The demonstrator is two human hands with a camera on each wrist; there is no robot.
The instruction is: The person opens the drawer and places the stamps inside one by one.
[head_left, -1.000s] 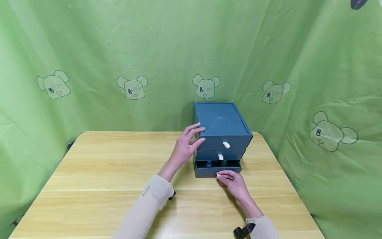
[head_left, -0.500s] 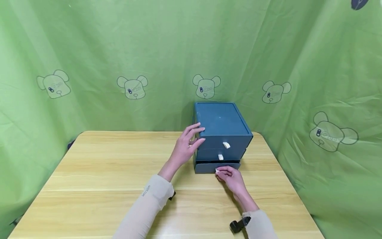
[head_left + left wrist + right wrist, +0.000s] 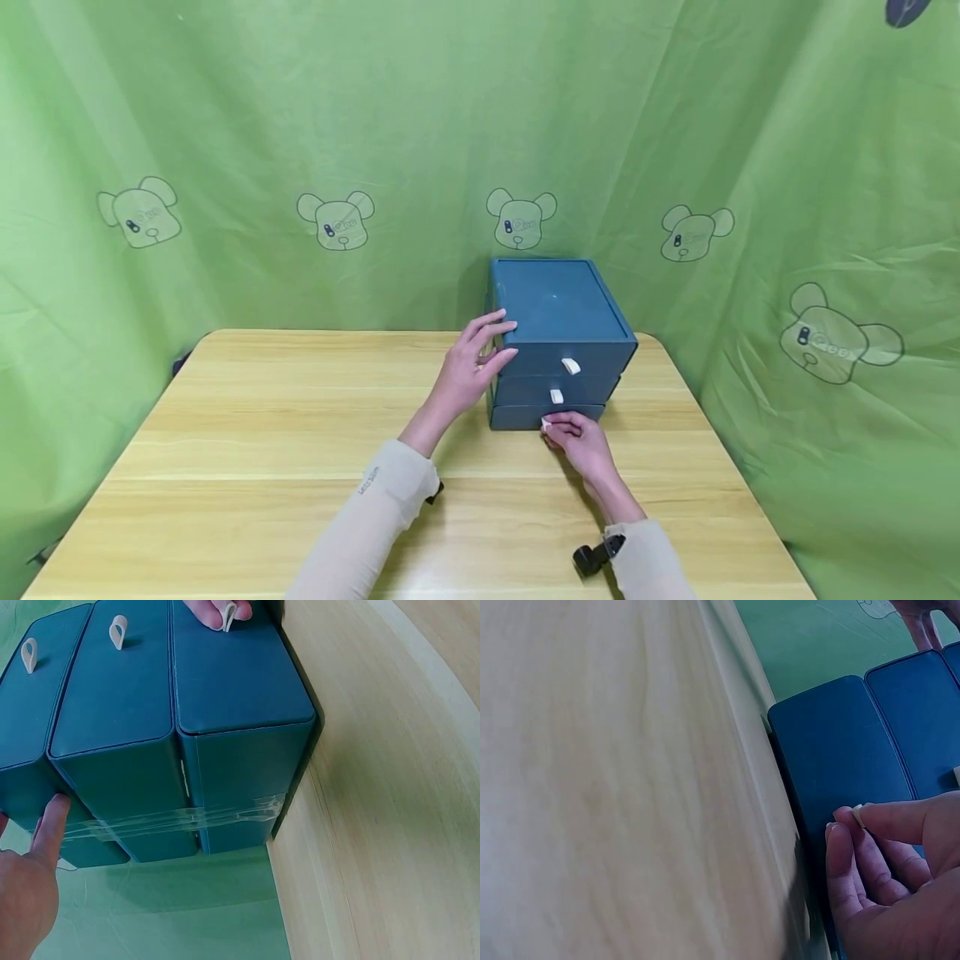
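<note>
A blue drawer box [image 3: 558, 300] with three stacked drawers stands near the table's back edge. Each drawer front carries a small white pull tab, such as the top tab [image 3: 571, 366]. My right hand [image 3: 581, 446] pinches the bottom drawer's pull tab [image 3: 858, 816] between thumb and finger. That bottom drawer [image 3: 517, 417] sits flush with the two above it, and what it holds is hidden. My left hand [image 3: 468, 362] rests against the box's left side with its fingers extended, the fingertips reaching the top edge. Clear tape [image 3: 187, 819] runs across the box's side in the left wrist view.
The box stands on a light wooden table [image 3: 262, 433]. Behind and at both sides hangs a green curtain [image 3: 420, 125] printed with bear heads. A black wrist camera [image 3: 596, 557] is strapped at the right sleeve.
The bottom drawer has slid in from partly open to closed, hiding the small blue and green items seen inside. My right hand moved forward with its tab; my left hand stayed in place.
</note>
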